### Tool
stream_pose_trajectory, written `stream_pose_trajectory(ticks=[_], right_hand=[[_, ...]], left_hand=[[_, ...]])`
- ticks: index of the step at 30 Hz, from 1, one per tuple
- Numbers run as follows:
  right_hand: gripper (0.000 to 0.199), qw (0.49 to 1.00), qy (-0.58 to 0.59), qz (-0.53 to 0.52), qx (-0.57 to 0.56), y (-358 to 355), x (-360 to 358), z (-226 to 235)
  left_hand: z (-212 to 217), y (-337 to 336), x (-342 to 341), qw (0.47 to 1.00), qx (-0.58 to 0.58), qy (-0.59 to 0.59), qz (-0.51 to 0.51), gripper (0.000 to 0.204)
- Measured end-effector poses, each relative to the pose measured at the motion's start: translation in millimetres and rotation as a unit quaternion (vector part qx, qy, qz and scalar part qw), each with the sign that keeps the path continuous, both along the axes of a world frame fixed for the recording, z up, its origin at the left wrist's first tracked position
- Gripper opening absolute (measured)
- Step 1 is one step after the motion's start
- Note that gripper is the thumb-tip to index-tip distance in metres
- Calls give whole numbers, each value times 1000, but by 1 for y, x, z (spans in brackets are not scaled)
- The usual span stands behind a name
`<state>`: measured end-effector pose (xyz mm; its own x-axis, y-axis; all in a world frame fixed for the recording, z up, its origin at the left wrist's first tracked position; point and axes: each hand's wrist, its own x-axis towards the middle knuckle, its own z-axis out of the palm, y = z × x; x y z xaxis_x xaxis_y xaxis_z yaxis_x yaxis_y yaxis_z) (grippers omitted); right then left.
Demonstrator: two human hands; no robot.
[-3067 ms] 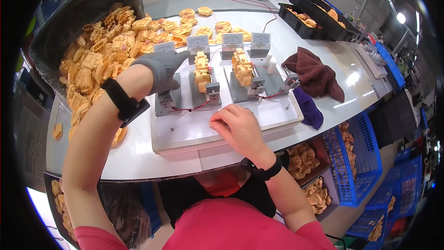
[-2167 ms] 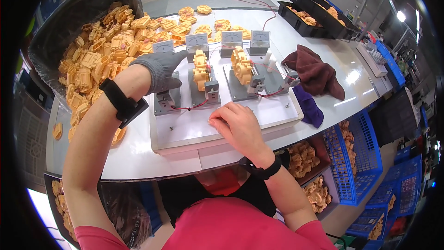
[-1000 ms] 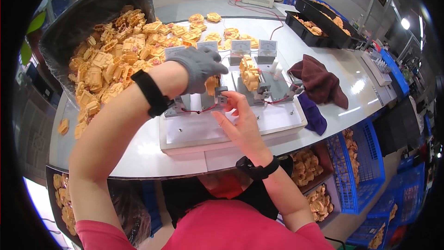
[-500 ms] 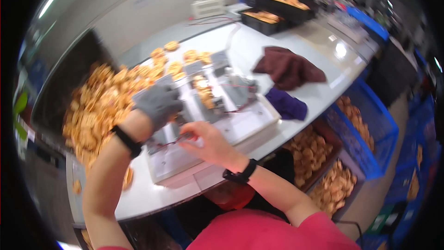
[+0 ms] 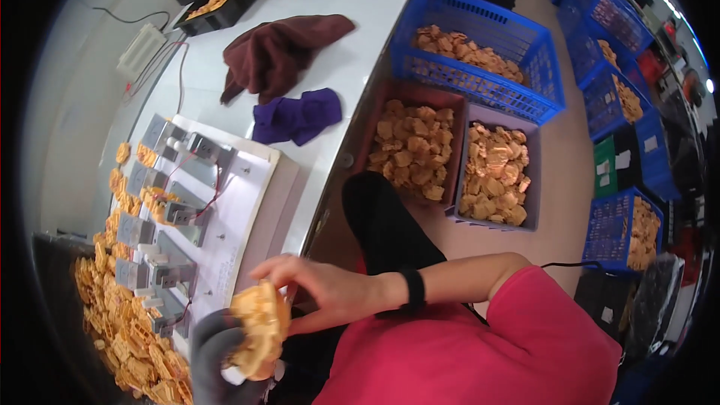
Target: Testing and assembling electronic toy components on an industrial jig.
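At lower left-centre of the frame: one yellow-orange, ribbed, moulded plastic housing (image 5: 259, 326), raised off the tabletop between two hands. Left hand (image 5: 214, 349), grey knit glove, blurred, curled round its left side; bare right hand (image 5: 322, 289), fingers over the upper edge, thumb at the right edge. Handling, as judged: light, stiff, slightly slick; thin ribs could chip; best held by the outer rim.

Surface: glossy white tabletop (image 5: 337, 41), bearing a white raised board (image 5: 232, 217) with grey block-shaped fixtures (image 5: 169, 274), left; a heap of similar yellow plastic parts (image 5: 124, 322), lower left; crumpled dark-brown cloth (image 5: 274, 56) and purple cloth (image 5: 296, 116), upper centre.

Room: pale floor (image 5: 553, 180); blue lattice plastic basket (image 5: 480, 97), dark-red bin (image 5: 420, 91) and grey bin (image 5: 534, 169), all filled with tan parts, upper centre to right.
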<state>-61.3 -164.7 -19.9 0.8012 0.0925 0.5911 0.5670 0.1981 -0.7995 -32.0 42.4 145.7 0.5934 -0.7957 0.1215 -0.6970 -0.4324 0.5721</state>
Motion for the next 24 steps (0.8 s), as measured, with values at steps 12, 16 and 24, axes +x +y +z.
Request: stream_pose_trajectory(ticks=[12, 16, 24], right_hand=[[43, 873, 448, -177, -79, -137, -108, -112], [41, 753, 594, -283, -28, -204, -138, -171], [28, 719, 503, -478, -47, -287, -171, -264]], left_hand=[[-97, -62, 10, 999, -5, 50, -9, 62], [-92, -4, 0, 987, -79, -26, 141, 47], [-134, 45, -15, 901, -155, -165, 370, 33]])
